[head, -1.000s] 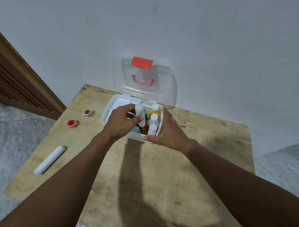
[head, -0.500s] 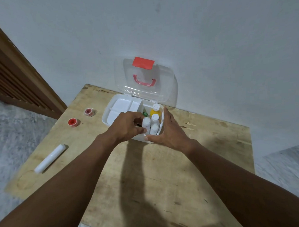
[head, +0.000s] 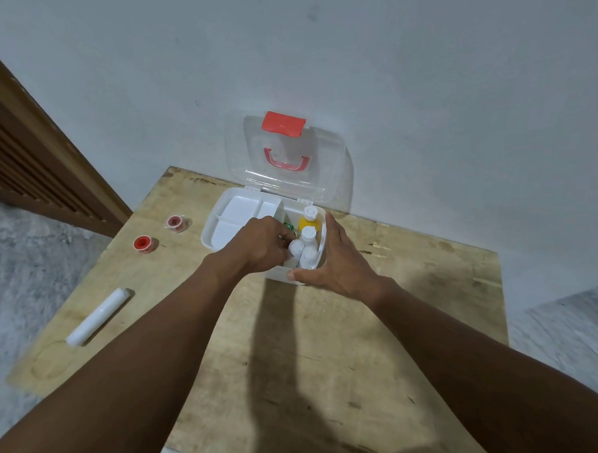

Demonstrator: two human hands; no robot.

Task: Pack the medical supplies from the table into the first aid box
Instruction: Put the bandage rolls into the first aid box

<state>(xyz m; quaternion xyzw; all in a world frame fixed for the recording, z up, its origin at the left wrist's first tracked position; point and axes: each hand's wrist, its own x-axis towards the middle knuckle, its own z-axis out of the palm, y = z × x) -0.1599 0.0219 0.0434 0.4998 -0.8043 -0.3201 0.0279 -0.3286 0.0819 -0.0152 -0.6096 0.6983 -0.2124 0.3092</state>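
The white first aid box (head: 211,234) stands open against the wall, its clear lid (head: 326,177) upright with a red latch and handle. My left hand (head: 262,243) reaches into the box's right compartment and grips a small white bottle (head: 296,248) standing low inside. Beside that one stand another white bottle (head: 308,244) and a yellow bottle (head: 307,220). My right hand (head: 340,265) holds the box's right front corner, fingers along its side wall and thumb on the front. A white divided tray (head: 237,217) fills the box's left half.
On the wooden table (head: 330,344) left of the box lie two small red tape rolls (head: 143,243) (head: 175,222) and a white rolled bandage (head: 97,317) near the left edge. A wooden door frame stands at the far left.
My left hand has lowered the white bottle from above the box down into the right compartment. My right hand has stayed on the box's corner.
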